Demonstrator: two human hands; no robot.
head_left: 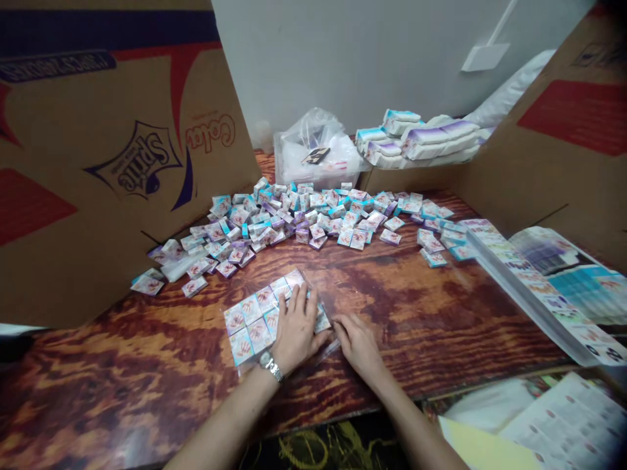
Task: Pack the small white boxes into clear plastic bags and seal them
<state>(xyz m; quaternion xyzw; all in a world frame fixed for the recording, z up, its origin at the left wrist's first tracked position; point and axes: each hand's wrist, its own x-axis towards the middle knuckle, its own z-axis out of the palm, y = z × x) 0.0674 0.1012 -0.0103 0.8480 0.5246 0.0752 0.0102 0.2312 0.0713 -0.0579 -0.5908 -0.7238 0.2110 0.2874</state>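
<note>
A clear plastic bag (pixel 238 371) lies tilted on the table, with small printed boxes (pixel 249 309) set in two rows inside it. My left hand (pixel 295 326), with a watch at the wrist, rests flat over the bag's right part, fingers stretched out, hiding some of the boxes. At the bag's right end, my right hand (pixel 357 343) has its thumb and fingers pinched together on the plastic edge. Just beyond both hands, a wide heap of loose small boxes (pixel 317 232) in white, blue and purple spreads across the table.
Large cardboard cartons stand at left (pixel 59 261) and right (pixel 553 163). Behind the heap are a clear plastic tub (pixel 318 173) and stacked packs (pixel 435 140). A long tray (pixel 529 303) with printed strips lies at right, near printed sheets (pixel 568 418) beside the table's front edge.
</note>
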